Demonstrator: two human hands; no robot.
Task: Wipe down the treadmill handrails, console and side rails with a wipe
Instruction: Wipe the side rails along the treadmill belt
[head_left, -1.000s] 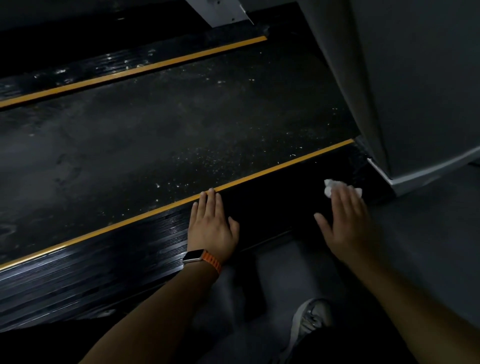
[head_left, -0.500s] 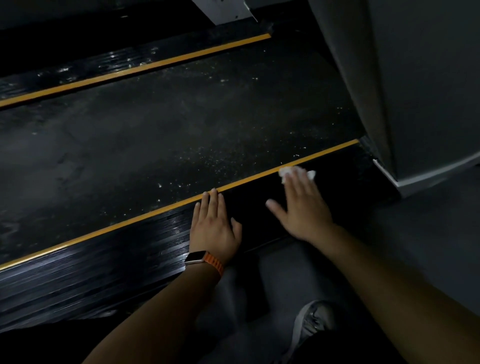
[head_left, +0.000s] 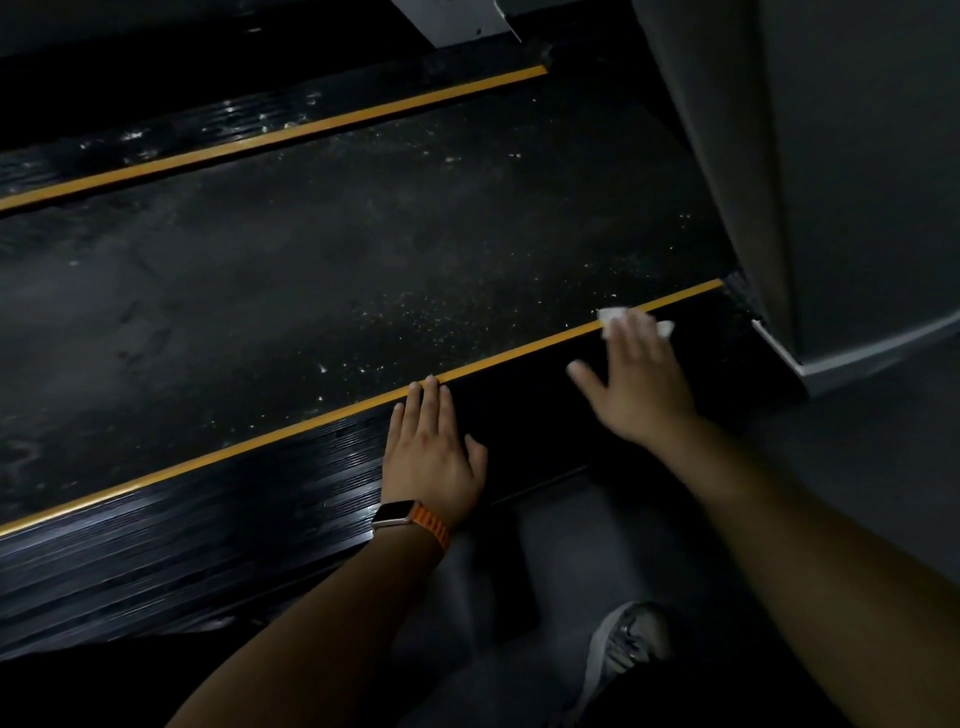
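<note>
Your right hand has been scrubbing back and forth along the side rail: 1 second ago it pressed the wipe close to the foot of the grey upright, half a second ago it had slid toward your left hand, and now it has swung partway back and up, so the wipe lies right on the yellow stripe at the rail's inner edge. The fingers are straight and spread, pinning the white wipe flat under the fingertips rather than clutching it, with 2 corners poking out past them. Your left hand has not moved; it lies palm down, fingers straight and together, on the ribbed black rail, holding nothing and apparently bracing you. That suggests this end of the rail, near the upright, is getting its passes, while the long stretch to the left of your left hand, and the far rail beyond the speckled belt, look yet to be done. No brand, label or writing is readable anywhere here; the watch on your left wrist has an orange band, and its face shows nothing legible. A grey shoe stands on the floor below your right arm.
</note>
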